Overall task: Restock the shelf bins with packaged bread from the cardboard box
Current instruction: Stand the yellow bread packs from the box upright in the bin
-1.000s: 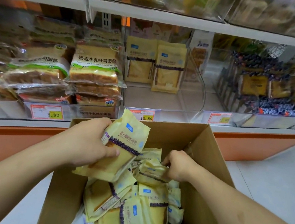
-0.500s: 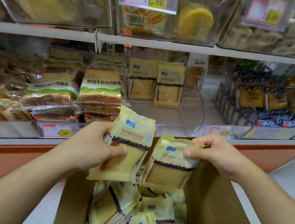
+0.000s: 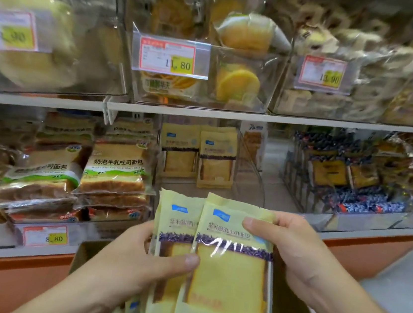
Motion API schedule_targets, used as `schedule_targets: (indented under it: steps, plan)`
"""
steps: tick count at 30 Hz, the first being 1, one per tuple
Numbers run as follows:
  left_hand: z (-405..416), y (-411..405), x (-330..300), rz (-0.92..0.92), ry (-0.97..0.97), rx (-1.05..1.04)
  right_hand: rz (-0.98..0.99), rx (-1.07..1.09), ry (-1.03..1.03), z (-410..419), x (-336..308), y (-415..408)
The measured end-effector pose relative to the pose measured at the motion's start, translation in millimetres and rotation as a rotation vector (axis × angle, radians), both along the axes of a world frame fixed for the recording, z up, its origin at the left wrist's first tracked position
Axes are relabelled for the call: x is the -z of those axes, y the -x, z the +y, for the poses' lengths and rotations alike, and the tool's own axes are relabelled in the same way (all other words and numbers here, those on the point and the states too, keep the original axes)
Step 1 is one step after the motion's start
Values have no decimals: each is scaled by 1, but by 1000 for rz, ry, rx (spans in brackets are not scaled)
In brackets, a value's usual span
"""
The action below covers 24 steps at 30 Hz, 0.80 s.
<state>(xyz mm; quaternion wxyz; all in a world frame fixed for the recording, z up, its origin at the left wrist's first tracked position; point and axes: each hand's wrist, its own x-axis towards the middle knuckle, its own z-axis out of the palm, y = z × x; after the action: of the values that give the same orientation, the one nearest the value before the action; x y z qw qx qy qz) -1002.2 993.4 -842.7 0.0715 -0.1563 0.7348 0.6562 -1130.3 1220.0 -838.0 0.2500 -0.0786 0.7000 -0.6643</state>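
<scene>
Two yellow bread packs with purple bands are held upright side by side above the cardboard box. My left hand grips the left pack, its thumb lying across onto the front pack. My right hand grips the front pack's right edge. Straight ahead, the clear shelf bin holds two matching packs standing at its back. More yellow packs show in the box below my hands.
Left of the bin, sliced toast loaves are stacked above an 8.80 price tag. Dark blue packets fill the bin on the right. The upper shelf carries clear bins of buns and cakes with price tags. An orange base runs below.
Both hands have lifted out of the box and come together, so the two packs now overlap upright in front of the shelf. The view has tilted upward.
</scene>
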Motion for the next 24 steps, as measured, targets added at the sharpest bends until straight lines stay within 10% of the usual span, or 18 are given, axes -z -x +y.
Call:
schedule_targets:
  steps: [24]
  plan:
    - [6, 242, 38, 244, 80, -359, 279, 431, -61, 56, -3, 80]
